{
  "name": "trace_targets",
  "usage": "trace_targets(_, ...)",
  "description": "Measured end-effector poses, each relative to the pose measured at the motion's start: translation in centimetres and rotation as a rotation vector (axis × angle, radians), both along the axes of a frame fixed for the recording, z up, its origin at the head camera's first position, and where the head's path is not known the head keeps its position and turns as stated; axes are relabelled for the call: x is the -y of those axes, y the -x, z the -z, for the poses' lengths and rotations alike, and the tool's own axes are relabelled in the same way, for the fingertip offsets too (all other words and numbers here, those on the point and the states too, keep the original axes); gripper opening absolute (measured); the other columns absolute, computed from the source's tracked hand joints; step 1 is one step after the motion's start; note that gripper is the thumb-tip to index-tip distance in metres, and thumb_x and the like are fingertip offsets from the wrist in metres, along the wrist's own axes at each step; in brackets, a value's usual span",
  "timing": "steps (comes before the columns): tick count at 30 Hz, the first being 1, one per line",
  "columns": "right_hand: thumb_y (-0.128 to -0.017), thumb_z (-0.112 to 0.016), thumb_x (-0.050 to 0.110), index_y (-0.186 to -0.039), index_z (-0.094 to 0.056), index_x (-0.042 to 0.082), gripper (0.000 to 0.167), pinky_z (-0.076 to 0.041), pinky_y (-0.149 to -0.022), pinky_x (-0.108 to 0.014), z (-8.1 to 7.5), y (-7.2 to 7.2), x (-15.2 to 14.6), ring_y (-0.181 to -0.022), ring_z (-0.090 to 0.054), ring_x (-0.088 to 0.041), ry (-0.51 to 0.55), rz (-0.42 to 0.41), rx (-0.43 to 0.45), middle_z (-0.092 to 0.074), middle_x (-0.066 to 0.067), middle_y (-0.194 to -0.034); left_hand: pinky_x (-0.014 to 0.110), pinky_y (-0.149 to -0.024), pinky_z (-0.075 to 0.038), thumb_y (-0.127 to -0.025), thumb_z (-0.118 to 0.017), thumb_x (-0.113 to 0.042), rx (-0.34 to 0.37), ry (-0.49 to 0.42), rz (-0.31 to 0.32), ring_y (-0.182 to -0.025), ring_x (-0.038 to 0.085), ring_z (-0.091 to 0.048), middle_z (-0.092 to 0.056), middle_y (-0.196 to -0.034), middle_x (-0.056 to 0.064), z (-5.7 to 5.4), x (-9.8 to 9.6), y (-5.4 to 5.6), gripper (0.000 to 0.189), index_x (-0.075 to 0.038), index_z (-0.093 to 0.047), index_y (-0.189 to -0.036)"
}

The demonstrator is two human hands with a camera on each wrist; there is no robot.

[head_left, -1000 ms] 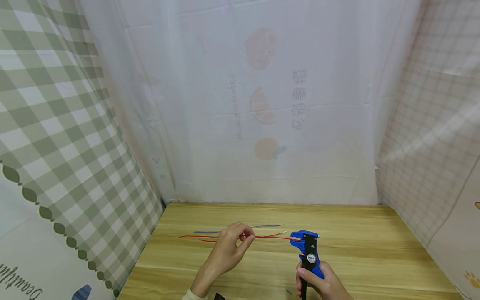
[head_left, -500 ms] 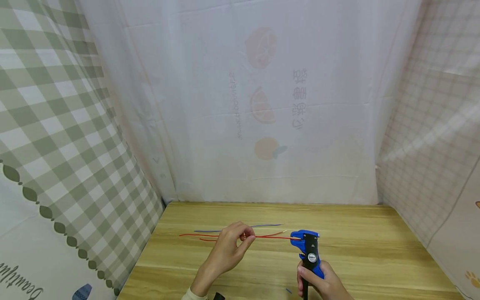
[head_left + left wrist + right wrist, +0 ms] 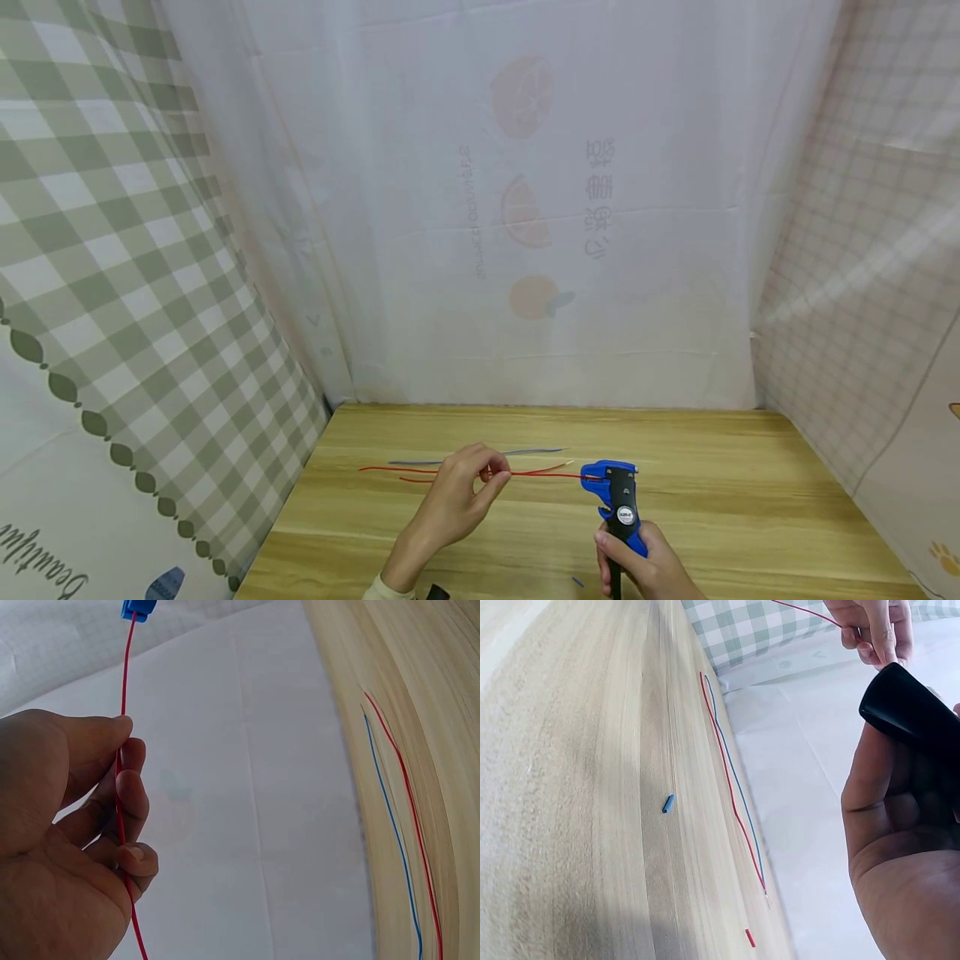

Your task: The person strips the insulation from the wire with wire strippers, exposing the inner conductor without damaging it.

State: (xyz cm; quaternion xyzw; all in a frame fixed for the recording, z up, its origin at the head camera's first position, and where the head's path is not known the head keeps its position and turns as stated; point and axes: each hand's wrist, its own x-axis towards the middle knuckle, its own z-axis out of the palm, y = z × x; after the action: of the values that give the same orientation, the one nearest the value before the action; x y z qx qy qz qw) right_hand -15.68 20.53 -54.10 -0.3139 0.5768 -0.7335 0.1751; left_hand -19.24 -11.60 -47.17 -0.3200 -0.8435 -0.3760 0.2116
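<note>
My left hand (image 3: 453, 498) pinches a red wire (image 3: 125, 675) between thumb and fingertips, and the wire runs down along the curled fingers in the left wrist view. To the right, the wire's end sits in the blue nose of a wire stripper (image 3: 622, 500). My right hand (image 3: 651, 567) grips the stripper's handles, thumb over the black one. From the right wrist, the black handle (image 3: 909, 709) hides most of the tool. On the wooden table behind the left hand lie a second red wire (image 3: 411, 795) and a blue wire (image 3: 395, 825).
A short blue piece of insulation (image 3: 668, 803) and a short red piece (image 3: 750, 937) lie on the wooden table (image 3: 750, 500). White cloth (image 3: 420, 333) hangs along the table's back edge, with a green checked cloth (image 3: 150, 250) on the left.
The stripper's black handle has shifted slightly right, closer to the blue one. The left hand and the red wire stay almost where they were.
</note>
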Motion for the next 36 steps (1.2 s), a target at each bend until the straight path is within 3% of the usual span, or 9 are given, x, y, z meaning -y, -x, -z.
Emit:
trace_targets(2, -0.119, -0.035, -0.002, -0.117, -0.064, 0.004, 0.03, -0.068, -0.072, -0.039, 0.01, 0.0, -0.06, -0.069, -0.072, -0.025, -0.002, 0.0, 0.009, -0.051, -0.042, -0.083, 0.018, -0.076, -0.055, -0.103, -0.08, -0.003, 0.002, -0.002, 0.001, -0.083, 0.001, -0.059, -0.073, -0.087, 0.0, 0.02, 0.0, -0.01, 0.01, -0.01, -0.076, -0.096)
trace_targets(5, -0.119, -0.035, -0.001, -0.119, -0.066, 0.01, 0.033, -0.069, -0.072, -0.039, 0.0, 0.02, -0.15, -0.071, -0.073, -0.019, -0.004, -0.001, 0.021, -0.05, -0.041, -0.084, 0.018, -0.076, -0.055, -0.103, -0.08, -0.003, -0.001, -0.001, 0.0, -0.083, 0.001, -0.059, -0.072, -0.087, -0.001, 0.03, 0.0, -0.02, 0.01, -0.01, -0.076, -0.096)
trace_targets(21, -0.119, -0.037, -0.001, -0.112, -0.066, 0.006, 0.03, -0.068, -0.067, -0.038, -0.03, -0.05, 0.01, -0.073, -0.072, -0.006, -0.027, 0.037, 0.024, -0.049, -0.04, -0.081, 0.017, -0.075, -0.053, -0.102, -0.081, -0.003, -0.045, 0.004, 0.002, -0.082, 0.0, -0.056, -0.072, -0.087, -0.002, 0.07, -0.08, -0.02, 0.011, -0.01, -0.076, -0.095)
trace_targets(26, -0.119, -0.039, 0.001, -0.107, -0.058, -0.008, 0.024, -0.069, -0.064, -0.039, -0.11, -0.12, 0.12, -0.073, -0.071, -0.003, -0.064, 0.077, 0.056, -0.051, -0.038, -0.08, 0.017, -0.076, -0.053, -0.101, -0.082, -0.004, -0.03, 0.009, -0.003, -0.083, -0.001, -0.056, -0.073, -0.088, -0.003, 0.05, -0.09, -0.08, 0.012, -0.012, -0.076, -0.096)
trace_targets(31, -0.119, -0.041, 0.003, -0.109, -0.04, -0.028, 0.033, -0.068, -0.064, -0.04, -0.23, -0.21, 0.28, -0.071, -0.071, -0.003, -0.105, 0.108, 0.071, -0.053, -0.037, -0.079, 0.019, -0.075, -0.055, -0.101, -0.082, -0.003, -0.022, 0.005, 0.0, -0.083, -0.001, -0.056, -0.073, -0.089, -0.003, 0.03, -0.15, -0.09, 0.012, -0.013, -0.076, -0.096)
trace_targets(36, -0.119, -0.043, 0.004, -0.107, -0.04, -0.031, 0.038, -0.068, -0.062, -0.04, -0.42, -0.35, 0.44, -0.068, -0.069, -0.003, -0.141, 0.143, 0.079, -0.054, -0.035, -0.076, 0.026, -0.073, -0.059, -0.1, -0.082, -0.002, -0.026, 0.002, 0.002, -0.082, 0.0, -0.057, -0.073, -0.088, -0.002, 0.08, -0.16, -0.12, 0.011, -0.01, -0.076, -0.096)
